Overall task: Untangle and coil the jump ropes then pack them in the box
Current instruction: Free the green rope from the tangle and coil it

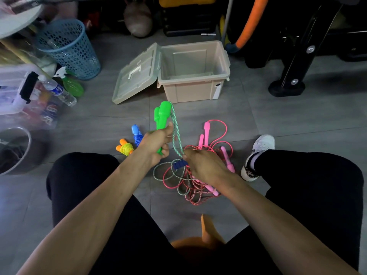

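My left hand (pixel 156 144) grips two green handles (pixel 161 116) upright above the floor. A green-white braided rope (pixel 175 132) runs from their tops down to my right hand (pixel 204 165), which pinches it over a tangled pile (pixel 190 185) of pink, red and green ropes with pink handles (pixel 207 127). A dark blue handle (pixel 179 164) lies in the pile by my right fingers. A coiled blue rope (pixel 137 134) and a coiled yellow rope with orange handles (pixel 125 148) lie to the left. The beige box (pixel 193 90) stands open and empty behind.
The box's lid (pixel 137 76) hangs open to its left. A blue mesh basket (pixel 69 48), a water bottle (pixel 59 91) and a clear storage bin (pixel 14 90) crowd the left. Black equipment legs (pixel 286 89) stand at right. My shoe (pixel 258 155) rests beside the pile.
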Demonstrator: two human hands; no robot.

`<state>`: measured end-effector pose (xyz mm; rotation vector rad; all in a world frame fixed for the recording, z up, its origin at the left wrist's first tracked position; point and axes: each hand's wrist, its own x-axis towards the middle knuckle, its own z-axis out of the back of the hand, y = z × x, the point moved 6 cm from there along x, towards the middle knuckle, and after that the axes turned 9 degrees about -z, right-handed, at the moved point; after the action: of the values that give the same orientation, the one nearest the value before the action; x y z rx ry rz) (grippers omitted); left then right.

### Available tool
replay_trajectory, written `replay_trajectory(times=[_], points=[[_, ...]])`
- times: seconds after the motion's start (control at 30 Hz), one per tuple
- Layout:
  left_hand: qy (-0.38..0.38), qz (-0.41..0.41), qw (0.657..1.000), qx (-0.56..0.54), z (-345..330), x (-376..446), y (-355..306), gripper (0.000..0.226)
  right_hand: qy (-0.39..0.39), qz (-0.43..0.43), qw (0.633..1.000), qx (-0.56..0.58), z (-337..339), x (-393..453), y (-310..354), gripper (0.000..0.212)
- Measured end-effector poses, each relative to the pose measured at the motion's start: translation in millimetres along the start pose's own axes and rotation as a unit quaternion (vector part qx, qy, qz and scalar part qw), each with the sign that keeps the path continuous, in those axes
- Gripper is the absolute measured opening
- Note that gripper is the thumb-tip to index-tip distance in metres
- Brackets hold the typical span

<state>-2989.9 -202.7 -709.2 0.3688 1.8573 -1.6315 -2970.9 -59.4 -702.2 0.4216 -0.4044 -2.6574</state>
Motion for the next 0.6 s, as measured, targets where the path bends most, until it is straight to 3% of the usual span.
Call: replay_trajectory(times=[0.1, 0.2, 0.4, 0.47, 0.6], points=[[0.047, 0.018, 0.998, -0.039, -12, -4, 4, 0.025, 0.018, 0.04, 0.999, -0.016, -6, -2, 15, 0.027], [0.008, 0.012, 0.998, -0.059, -6, -1, 4, 0.025, 0.014, 0.057, 0.998, -0.04, -7, -6, 25, 0.032], [-0.083, -0.034, 0.99, 0.11, 10, 5, 1, 0.05, 0.023, 0.089, 0.994, -0.051, -3, -15, 35, 0.02], [-0.112, -0.087, 0.967, 0.21, 15, 7, -6, 0.056, 0.018, 0.096, 0.994, -0.04, 2, -19, 35, 0.02], [-0.136, -0.175, 0.888, 0.403, 19, 11, -21, 0.07, 0.02, 0.108, 0.994, -0.015, 18, -29, 29, 0.017]])
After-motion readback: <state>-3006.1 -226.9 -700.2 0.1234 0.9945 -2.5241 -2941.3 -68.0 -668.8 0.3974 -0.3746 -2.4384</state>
